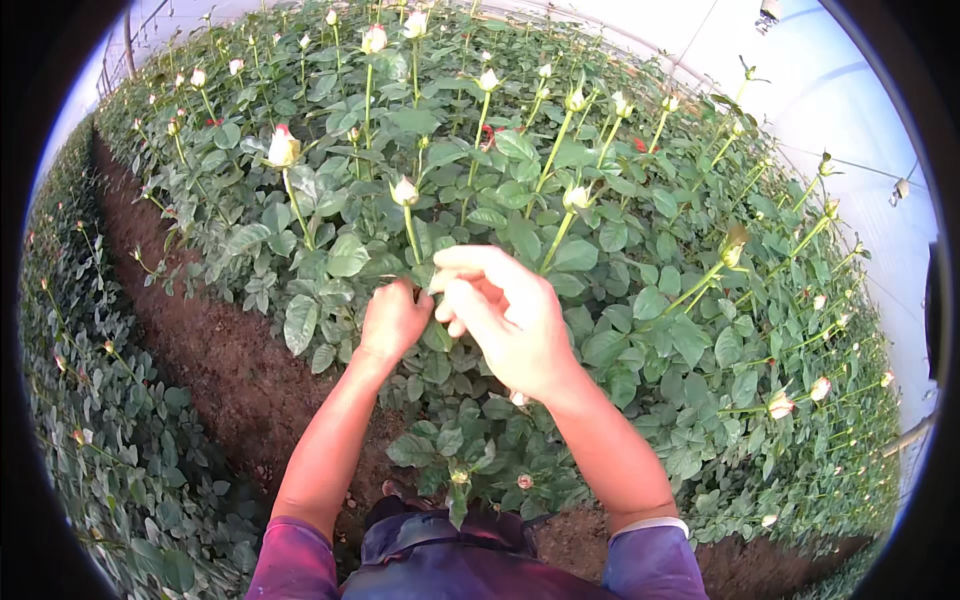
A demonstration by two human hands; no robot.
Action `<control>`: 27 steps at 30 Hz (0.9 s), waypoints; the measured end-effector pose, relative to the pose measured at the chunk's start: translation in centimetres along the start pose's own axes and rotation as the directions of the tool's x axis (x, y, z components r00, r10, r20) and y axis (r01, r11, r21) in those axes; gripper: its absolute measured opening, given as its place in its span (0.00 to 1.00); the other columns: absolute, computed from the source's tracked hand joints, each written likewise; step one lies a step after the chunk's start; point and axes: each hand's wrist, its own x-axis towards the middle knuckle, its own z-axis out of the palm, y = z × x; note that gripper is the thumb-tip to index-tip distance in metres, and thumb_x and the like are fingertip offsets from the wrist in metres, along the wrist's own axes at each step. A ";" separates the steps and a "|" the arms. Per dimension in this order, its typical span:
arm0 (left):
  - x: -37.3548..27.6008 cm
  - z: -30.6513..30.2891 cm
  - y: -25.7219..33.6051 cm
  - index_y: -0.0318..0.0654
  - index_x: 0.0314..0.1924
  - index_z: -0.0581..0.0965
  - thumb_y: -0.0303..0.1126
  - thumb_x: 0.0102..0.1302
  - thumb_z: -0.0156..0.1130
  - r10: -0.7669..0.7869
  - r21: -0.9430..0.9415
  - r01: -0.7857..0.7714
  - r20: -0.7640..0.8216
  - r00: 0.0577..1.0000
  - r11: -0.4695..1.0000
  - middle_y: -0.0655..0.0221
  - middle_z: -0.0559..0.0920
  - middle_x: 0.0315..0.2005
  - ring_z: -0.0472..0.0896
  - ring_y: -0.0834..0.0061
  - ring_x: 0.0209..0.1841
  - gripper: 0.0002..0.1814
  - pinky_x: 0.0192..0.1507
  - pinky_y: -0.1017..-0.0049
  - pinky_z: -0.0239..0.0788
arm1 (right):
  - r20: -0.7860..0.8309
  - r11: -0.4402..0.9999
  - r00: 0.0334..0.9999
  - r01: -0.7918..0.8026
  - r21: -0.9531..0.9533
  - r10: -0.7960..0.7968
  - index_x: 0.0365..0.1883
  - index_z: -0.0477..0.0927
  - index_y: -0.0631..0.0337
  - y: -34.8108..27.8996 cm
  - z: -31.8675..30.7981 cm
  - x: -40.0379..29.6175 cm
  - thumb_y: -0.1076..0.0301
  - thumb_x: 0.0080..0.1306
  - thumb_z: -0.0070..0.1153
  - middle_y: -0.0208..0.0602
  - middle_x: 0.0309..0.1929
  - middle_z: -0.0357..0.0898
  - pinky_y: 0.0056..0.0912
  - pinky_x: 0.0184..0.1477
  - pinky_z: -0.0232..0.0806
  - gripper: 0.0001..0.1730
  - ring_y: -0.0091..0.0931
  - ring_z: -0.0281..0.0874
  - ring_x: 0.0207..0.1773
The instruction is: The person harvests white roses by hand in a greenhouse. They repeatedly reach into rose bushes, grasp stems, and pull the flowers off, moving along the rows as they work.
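Observation:
Both my hands are among the rose bushes at the middle of the view. My left hand (395,315) is closed low in the leaves; whether a stem is in its fingers cannot be told. Close to its right, my right hand (510,311) has its fingers curled and its thumb near the fingertips; what lies between them is not plain. Just above the hands stands a pale rosebud (404,192) on an upright green stem. Another pale rosebud (577,198) rises to the right, and a larger pink-tipped rosebud (284,147) to the left.
A bare soil path (202,345) runs along the left, with a second row of rose bushes (142,457) beyond it. Dense bushes with tall budded stems spread ahead and to the right. Whitish greenhouse sheeting (840,120) with wires closes the far right.

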 end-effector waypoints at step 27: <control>-12.6 -2.7 2.9 0.41 0.39 0.75 0.35 0.77 0.60 -0.150 -0.904 0.328 0.297 0.943 0.275 0.73 0.77 0.20 0.72 0.81 0.21 0.08 0.23 0.78 0.61 | 0.008 0.833 0.833 -0.553 0.015 0.553 0.33 0.85 0.55 13.5 -5.8 18.6 0.67 0.74 0.58 0.27 0.27 0.77 0.27 0.24 0.60 0.09 0.21 0.68 0.22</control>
